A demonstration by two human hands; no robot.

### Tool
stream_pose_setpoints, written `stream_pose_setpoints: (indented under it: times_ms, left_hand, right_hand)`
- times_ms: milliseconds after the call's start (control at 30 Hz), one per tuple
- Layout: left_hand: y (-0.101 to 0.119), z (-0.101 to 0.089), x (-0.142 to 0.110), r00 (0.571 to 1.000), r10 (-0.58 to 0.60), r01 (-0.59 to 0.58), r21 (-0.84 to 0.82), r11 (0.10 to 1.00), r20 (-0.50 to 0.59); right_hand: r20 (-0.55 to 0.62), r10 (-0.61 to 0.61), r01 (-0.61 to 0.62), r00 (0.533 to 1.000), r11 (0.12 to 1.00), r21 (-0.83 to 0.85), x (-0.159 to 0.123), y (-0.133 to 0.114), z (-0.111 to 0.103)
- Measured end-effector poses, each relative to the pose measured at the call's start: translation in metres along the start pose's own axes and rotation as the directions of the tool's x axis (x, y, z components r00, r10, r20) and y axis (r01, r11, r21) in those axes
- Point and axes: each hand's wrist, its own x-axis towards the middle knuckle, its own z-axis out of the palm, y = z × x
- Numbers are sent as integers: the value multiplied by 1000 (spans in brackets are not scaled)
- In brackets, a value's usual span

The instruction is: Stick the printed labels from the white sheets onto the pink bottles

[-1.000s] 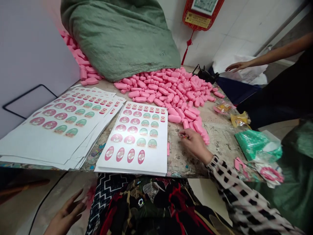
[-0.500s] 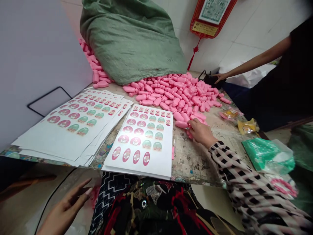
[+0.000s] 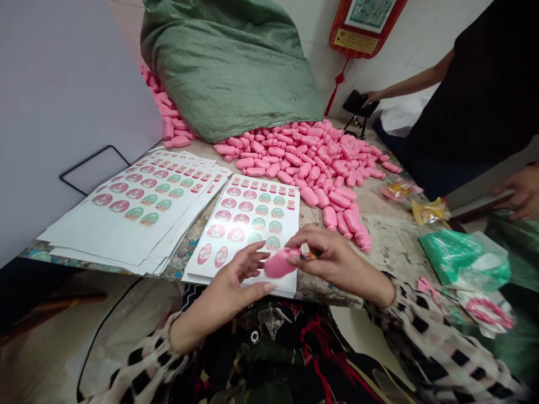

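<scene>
Between my hands, above the front sticker sheet (image 3: 205, 278), is a small pink bottle-shaped piece (image 3: 279, 265), slightly blurred. My right hand (image 3: 332, 261) pinches one end of it. A thin, many-coloured item (image 3: 309, 256) also sticks out of those fingers; its kind is too small to tell. At the other end my left hand (image 3: 236, 278) lies with fingers apart and thumb below, very near the piece but not visibly closed on it. The sheet carries pink and green labels, its lower right covered by my hands. Behind lies a heap of pink pieces (image 3: 314, 148).
A green sack (image 3: 236, 73) leans over the heap. More sticker sheets (image 3: 96, 230) are stacked at left, beside a grey panel (image 3: 71, 95). On the right lie a green packet (image 3: 452, 255) and small wrapped items (image 3: 430, 212). A co-worker's hand (image 3: 373, 98) holds a black stand-mounted device (image 3: 356, 104).
My right hand has drawn a pink piece from the heap back over the sheet. My left hand has risen from below the table edge to meet it. The co-worker has lifted the black device.
</scene>
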Motion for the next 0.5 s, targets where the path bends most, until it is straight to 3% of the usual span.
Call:
stream_pose_setpoints:
  times_ms: [133,200,300,367,433,500]
  left_hand:
    - [-5,15,3,960,-127,166,-144,975,250]
    - [-8,15,0,944,-217,263,-172,949,248]
    - [-11,4,-5,973,-230,230,-58,971,16]
    - [-14,-7,-7,974,-100,142,204,969,-202]
    - [-17,-17,-9,946,82,96,510,855,-315]
    - [-21,-23,-9,938,186,81,708,702,-292]
  right_hand:
    - [125,7,-34,992,976,216,0,-4,25]
    - [57,82,-92,995,978,189,2,12,33]
    - [-106,202,-208,974,977,-48,7,41,41]
    - [-134,224,-250,965,941,-226,9,54,49]
    - [-116,199,-227,973,914,-336,10,58,61]
    - [-100,157,-184,983,901,-392,11,55,73]
